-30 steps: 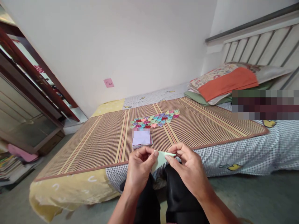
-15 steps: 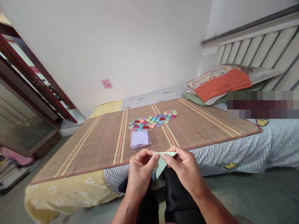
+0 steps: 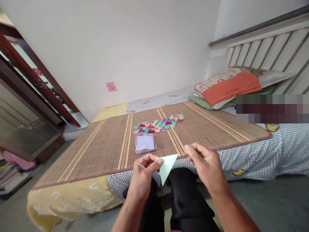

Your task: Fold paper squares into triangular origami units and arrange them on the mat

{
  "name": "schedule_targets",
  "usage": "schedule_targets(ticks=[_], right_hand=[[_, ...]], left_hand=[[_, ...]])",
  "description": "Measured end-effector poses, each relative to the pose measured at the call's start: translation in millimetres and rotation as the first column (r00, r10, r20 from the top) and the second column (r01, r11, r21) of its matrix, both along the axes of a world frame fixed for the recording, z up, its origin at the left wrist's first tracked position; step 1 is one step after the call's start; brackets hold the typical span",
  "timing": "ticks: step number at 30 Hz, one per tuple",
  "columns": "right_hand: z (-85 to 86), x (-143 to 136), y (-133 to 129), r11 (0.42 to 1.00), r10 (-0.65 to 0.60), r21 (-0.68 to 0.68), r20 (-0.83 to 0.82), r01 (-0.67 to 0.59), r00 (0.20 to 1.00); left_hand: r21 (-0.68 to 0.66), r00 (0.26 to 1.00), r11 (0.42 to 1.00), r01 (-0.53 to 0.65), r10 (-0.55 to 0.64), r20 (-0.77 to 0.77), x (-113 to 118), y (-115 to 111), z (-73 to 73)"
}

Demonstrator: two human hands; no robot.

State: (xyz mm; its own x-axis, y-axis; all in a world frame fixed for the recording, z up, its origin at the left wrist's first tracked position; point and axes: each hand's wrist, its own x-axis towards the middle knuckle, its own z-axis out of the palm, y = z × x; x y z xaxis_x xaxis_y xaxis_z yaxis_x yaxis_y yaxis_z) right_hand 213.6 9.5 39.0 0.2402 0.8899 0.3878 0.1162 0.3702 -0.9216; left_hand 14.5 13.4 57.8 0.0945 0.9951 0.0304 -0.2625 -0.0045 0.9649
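Note:
A pale green sheet of paper, folded into a triangle, hangs point down above my knees. My left hand pinches its left corner between thumb and fingers. To the right, my right hand is apart from the paper, its thumb and fingertips pressed together with nothing visible in them. Just beyond my left hand, a stack of paper squares with a lilac sheet on top lies on the bed mat. Behind that stack, many small folded paper pieces in mixed colours lie in slanting rows.
A striped bamboo mat covers the bed. Pillows with orange and floral covers are piled at the right by the headboard. A pink note is on the white wall. At the left is a doorway with a dark red frame.
My right hand has let go of the folded paper and moved away to the right. My left hand keeps its pinch, and more of the triangle's face shows.

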Motion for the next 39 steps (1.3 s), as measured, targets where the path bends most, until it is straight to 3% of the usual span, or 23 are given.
schedule_targets(ticks=[2,6,8,14,20,27,32,35,39], right_hand=[[0.1,2.1,2.1,1.000,-0.007,0.016,-0.066,0.009,0.998],[0.9,-15.6,-1.9,0.957,0.288,-0.028,-0.030,-0.289,0.957],[-0.6,-28.3,-5.2,0.930,0.362,-0.066,0.006,-0.361,0.932],[-9.3,-43.9,-7.4,0.922,0.377,-0.118,0.067,-0.368,0.924],[-7.6,-46.2,-11.1,0.913,0.402,-0.139,0.138,-0.384,0.905],[-14.7,-50.2,-12.8,0.960,0.278,-0.109,0.320,-0.256,0.906],[-18.7,-41.0,-9.2,0.933,0.360,-0.166,0.367,-0.321,0.858],[-13.1,-28.0,-5.8,0.907,0.418,-0.211,0.345,-0.365,0.840],[-1.2,-17.3,-4.7,0.942,0.334,-0.064,0.217,-0.328,0.917]], left_hand=[[-0.006,0.999,0.999,-0.037,0.037,0.014,1.3,1.5,-0.3],[-0.005,0.994,0.996,-0.093,0.094,0.049,7.7,3.3,-0.7],[-0.022,0.991,0.995,-0.100,0.102,0.085,11.0,3.9,-0.8],[-0.080,0.976,0.991,-0.112,0.125,0.181,13.8,6.0,-3.5],[-0.103,0.963,0.985,-0.141,0.161,0.217,12.9,7.9,-4.6],[-0.180,0.958,0.977,-0.114,0.157,0.242,12.1,9.5,-3.2],[-0.194,0.962,0.974,-0.114,0.157,0.224,9.9,9.8,-4.6],[-0.163,0.965,0.978,-0.133,0.166,0.205,9.8,10.2,-3.5],[-0.091,0.972,0.984,-0.155,0.169,0.164,13.1,9.1,-4.9]])
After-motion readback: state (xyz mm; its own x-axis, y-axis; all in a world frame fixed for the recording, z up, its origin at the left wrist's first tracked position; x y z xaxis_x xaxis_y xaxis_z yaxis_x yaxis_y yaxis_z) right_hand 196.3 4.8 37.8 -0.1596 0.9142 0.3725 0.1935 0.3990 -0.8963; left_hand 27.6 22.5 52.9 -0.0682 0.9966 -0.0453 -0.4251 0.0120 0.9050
